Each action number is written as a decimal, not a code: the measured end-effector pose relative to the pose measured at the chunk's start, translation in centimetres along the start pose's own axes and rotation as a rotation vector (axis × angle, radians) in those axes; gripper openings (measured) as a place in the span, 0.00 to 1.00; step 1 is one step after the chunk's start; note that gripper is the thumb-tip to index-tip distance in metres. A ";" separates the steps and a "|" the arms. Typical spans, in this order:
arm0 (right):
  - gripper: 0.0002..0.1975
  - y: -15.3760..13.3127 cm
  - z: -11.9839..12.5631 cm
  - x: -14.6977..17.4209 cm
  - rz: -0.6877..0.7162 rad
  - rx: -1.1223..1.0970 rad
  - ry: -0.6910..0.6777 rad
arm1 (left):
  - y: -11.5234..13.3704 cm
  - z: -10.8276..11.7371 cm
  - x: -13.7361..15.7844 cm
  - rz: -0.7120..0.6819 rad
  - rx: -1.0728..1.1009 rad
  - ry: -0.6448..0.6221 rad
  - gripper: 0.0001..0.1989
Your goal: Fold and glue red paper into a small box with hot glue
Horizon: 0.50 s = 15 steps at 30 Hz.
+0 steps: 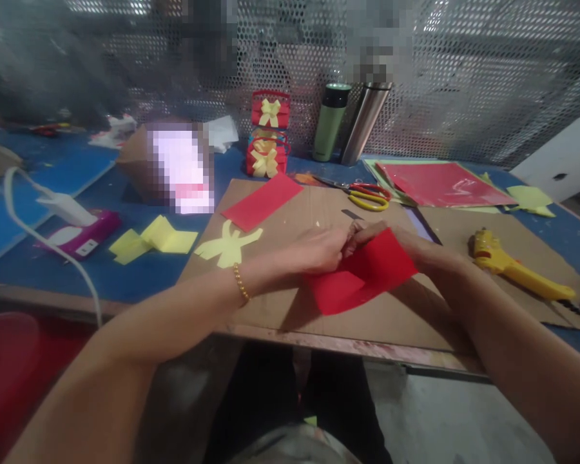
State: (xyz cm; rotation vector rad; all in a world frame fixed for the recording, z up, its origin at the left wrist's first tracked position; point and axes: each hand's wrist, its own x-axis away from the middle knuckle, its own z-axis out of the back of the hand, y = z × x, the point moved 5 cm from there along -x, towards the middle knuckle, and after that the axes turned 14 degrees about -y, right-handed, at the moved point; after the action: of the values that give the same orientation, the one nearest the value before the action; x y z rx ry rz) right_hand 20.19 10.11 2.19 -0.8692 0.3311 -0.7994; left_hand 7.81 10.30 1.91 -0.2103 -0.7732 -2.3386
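A sheet of red paper [362, 280], bent along its middle, is held above the cardboard [270, 303] near the table's front. My left hand [326, 248] is closed on its left upper edge, with the fingertips bunched together. My right hand [391, 235] grips the same paper from behind, and its fingers are partly hidden by the sheet. Just left of my hands, a yellow paper bow cutout [229, 243] lies on the cardboard. Behind that rests a flat red paper strip [262, 201].
Scissors [367, 195] lie behind my hands; a yellow glue gun [517, 267] is at right. Red sheets [447, 182], a green bottle [331, 122], a steel flask [367, 122] and small red boxes with bows [267, 161] stand or lie behind. Yellow papers [157, 237] and a purple power strip [84, 235] are left.
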 end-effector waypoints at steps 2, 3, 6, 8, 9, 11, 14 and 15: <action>0.18 0.1 -0.2 -0.1 0.021 -0.043 -0.077 | 0.0 0.1 0.4 0.001 0.016 0.000 0.09; 0.17 0.2 -0.3 -0.1 0.027 -0.070 -0.121 | -0.1 0.2 0.6 -0.010 0.042 -0.003 0.08; 0.13 0.6 -0.1 0.3 0.002 -0.120 -0.099 | -0.8 0.8 1.3 -0.069 0.189 -0.012 0.08; 0.13 0.9 -0.2 0.5 -0.016 -0.124 -0.082 | -1.6 1.3 1.7 -0.088 0.271 -0.029 0.08; 0.14 1.0 -0.3 0.6 -0.014 -0.114 -0.075 | -2.0 1.5 2.0 -0.098 0.290 -0.049 0.08; 0.15 1.1 -0.5 0.6 0.014 -0.081 -0.071 | -2.5 1.7 2.4 -0.109 0.282 -0.097 0.07; 0.16 1.2 -0.7 0.6 0.048 -0.040 -0.045 | -2.8 1.7 3.4 -0.109 0.227 -0.123 0.06; 0.15 1.2 -0.7 0.7 0.049 -0.027 -0.042 | -2.9 1.6 3.7 -0.109 0.210 -0.118 0.07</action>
State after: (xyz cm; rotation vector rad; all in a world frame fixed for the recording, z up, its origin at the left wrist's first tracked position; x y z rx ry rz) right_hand 20.85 9.71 0.86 -0.8988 0.3260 -0.7320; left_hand 3.03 10.93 3.07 -0.2204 -1.1064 -2.3412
